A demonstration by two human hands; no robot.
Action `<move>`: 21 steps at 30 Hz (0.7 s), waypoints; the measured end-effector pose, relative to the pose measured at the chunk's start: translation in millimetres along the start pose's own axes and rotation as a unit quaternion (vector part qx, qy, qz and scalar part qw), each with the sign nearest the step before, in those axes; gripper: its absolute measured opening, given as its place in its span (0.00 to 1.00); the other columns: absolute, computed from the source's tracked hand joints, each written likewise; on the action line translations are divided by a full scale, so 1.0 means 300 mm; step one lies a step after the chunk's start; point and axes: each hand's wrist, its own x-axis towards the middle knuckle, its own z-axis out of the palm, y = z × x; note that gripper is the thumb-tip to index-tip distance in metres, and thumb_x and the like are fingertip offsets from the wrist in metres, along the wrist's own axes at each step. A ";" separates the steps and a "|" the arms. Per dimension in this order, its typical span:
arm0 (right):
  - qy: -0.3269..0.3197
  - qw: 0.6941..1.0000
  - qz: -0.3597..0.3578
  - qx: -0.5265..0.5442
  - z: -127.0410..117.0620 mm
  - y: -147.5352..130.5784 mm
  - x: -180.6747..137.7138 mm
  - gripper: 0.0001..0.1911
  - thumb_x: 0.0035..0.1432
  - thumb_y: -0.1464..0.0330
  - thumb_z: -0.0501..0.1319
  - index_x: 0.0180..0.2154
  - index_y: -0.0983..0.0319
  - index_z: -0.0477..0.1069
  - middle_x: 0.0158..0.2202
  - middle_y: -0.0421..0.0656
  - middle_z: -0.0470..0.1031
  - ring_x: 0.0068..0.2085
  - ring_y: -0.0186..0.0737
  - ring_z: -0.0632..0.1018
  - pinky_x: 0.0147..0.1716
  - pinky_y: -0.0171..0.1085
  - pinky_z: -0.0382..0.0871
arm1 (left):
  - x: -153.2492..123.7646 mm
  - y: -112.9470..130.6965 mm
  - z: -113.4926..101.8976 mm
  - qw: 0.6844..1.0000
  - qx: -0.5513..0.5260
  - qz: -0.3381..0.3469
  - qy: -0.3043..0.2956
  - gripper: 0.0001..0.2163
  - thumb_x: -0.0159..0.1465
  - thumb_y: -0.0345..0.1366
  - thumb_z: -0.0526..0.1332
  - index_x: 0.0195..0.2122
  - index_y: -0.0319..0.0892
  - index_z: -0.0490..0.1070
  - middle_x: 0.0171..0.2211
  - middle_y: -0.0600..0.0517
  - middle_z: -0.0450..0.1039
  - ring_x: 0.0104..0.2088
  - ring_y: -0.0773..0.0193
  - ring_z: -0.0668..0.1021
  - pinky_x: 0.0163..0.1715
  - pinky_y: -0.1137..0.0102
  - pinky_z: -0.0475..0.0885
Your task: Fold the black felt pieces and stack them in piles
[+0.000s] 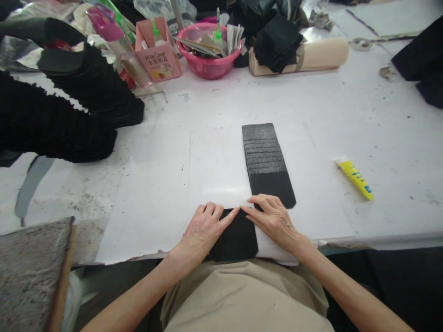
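A black piece of flat material [235, 237] with cut corners lies at the table's front edge, right against my lap. My left hand [206, 224] rests over its left side, index finger stretched along the top edge and the other fingers curled. From the right, my right hand [273, 217] pinches at the same edge, its fingertips nearly meeting the left index finger. Just beyond my right hand lies an overlapped row of similar black pieces [272, 184], their grey strips showing. Its near end is close under my right fingers.
To the right lies a yellow tube [356, 179]. Tall stacks of black pieces [55, 122] stand at the left. A pink basin [211, 64], a pink box [157, 53] and a beige roll [321, 56] line the back. A rough board [32, 272] juts in at lower left.
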 end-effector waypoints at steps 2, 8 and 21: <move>-0.012 1.000 -0.010 -0.010 0.010 -0.002 0.004 0.13 0.65 0.70 0.60 0.50 0.56 0.74 0.51 0.47 0.73 0.54 0.45 0.71 0.52 0.45 0.65 | -0.004 -0.004 0.000 1.000 0.003 0.002 0.002 0.28 0.67 0.27 0.56 0.67 0.50 0.52 0.40 0.47 0.66 0.40 0.55 0.70 0.39 0.62 0.67; -0.017 1.000 -0.006 -0.019 0.007 0.009 -0.013 0.13 0.64 0.70 0.61 0.50 0.55 0.75 0.53 0.46 0.72 0.57 0.47 0.70 0.55 0.47 0.64 | -0.058 -0.023 0.041 0.999 -0.010 0.007 0.044 0.24 0.67 0.27 0.56 0.64 0.41 0.58 0.45 0.44 0.68 0.47 0.52 0.71 0.45 0.60 0.69; 0.044 0.998 0.019 -0.045 -0.005 0.000 -0.036 0.08 0.62 0.69 0.64 0.44 0.57 0.77 0.48 0.46 0.75 0.54 0.48 0.73 0.54 0.49 0.66 | -0.164 -0.027 0.153 0.961 -0.167 -0.075 0.208 0.14 0.69 0.26 0.54 0.54 0.36 0.68 0.51 0.42 0.71 0.54 0.53 0.71 0.55 0.56 0.70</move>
